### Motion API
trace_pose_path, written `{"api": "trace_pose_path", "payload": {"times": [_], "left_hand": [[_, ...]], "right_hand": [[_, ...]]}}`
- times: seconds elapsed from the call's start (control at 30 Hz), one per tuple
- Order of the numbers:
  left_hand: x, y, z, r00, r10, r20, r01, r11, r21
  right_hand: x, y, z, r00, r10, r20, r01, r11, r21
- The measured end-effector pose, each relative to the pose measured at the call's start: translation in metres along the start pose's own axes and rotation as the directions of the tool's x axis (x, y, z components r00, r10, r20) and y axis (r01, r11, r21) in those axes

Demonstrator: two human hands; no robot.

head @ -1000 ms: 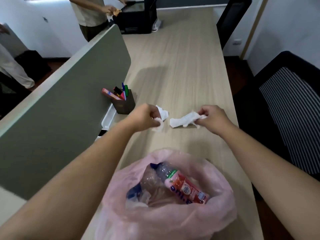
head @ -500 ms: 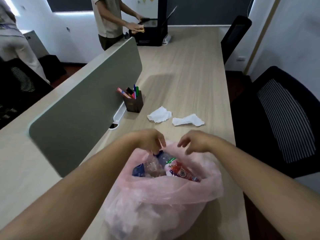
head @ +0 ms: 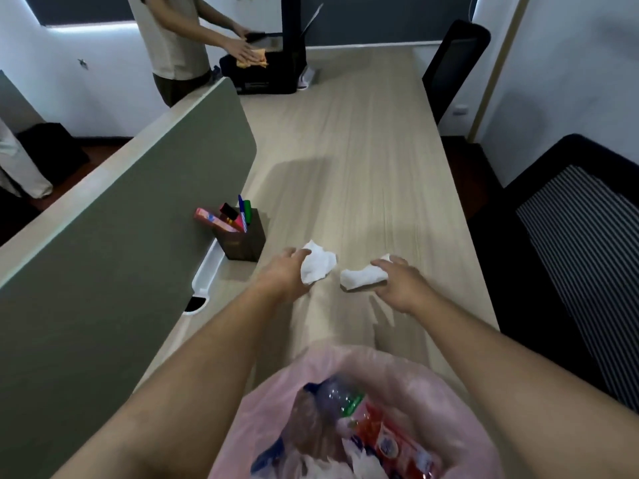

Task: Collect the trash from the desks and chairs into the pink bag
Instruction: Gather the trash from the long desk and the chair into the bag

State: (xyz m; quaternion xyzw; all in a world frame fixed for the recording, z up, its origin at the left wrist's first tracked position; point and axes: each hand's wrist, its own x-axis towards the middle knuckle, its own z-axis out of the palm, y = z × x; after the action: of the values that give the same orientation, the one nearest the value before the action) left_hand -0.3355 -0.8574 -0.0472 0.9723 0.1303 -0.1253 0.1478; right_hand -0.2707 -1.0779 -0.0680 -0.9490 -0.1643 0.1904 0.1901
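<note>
Two crumpled white tissues lie on the wooden desk beyond the pink bag. My left hand curls round the left tissue, thumb over its far edge. My right hand pinches the right tissue between thumb and fingers. The bag stands open at the near edge, and a plastic bottle with a red label lies inside among other wrappers.
A dark pen holder with markers stands against the grey-green divider just left of my left hand. Black chairs line the desk's right side. At the far end a person wipes a black printer.
Half a second ago both hands were at the bag's mouth and the tissues lay untouched. Both hands have since reached forward and closed on one tissue each.
</note>
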Motion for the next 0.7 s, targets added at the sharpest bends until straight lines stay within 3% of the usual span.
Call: {"api": "trace_pose_path", "payload": {"times": [0.2, 0.33, 0.47, 0.57, 0.7], "left_hand": [[0.033, -0.014, 0.041, 0.981, -0.045, 0.19, 0.021, 0.992, 0.125], [0.035, -0.012, 0.045, 0.986, -0.117, 0.116, 0.11, 0.992, 0.06], [0.015, -0.007, 0.039, 0.979, -0.139, 0.147, 0.133, 0.99, 0.048], [-0.006, 0.003, 0.011, 0.997, -0.056, 0.06, 0.059, 0.997, -0.049], [-0.04, 0.018, -0.042, 0.979, 0.038, -0.199, -0.071, 0.985, -0.158]], "right_hand": [[0.017, 0.018, 0.04, 0.995, -0.002, 0.101, 0.021, 0.981, -0.191], [0.015, 0.027, 0.05, 0.998, -0.013, -0.067, 0.008, 0.998, -0.066], [0.004, 0.026, 0.046, 0.993, 0.116, -0.011, -0.115, 0.992, 0.058], [-0.011, 0.015, 0.025, 0.985, 0.13, -0.117, -0.109, 0.979, 0.171], [-0.039, -0.014, -0.028, 0.959, 0.033, -0.28, 0.058, 0.948, 0.312]]}}
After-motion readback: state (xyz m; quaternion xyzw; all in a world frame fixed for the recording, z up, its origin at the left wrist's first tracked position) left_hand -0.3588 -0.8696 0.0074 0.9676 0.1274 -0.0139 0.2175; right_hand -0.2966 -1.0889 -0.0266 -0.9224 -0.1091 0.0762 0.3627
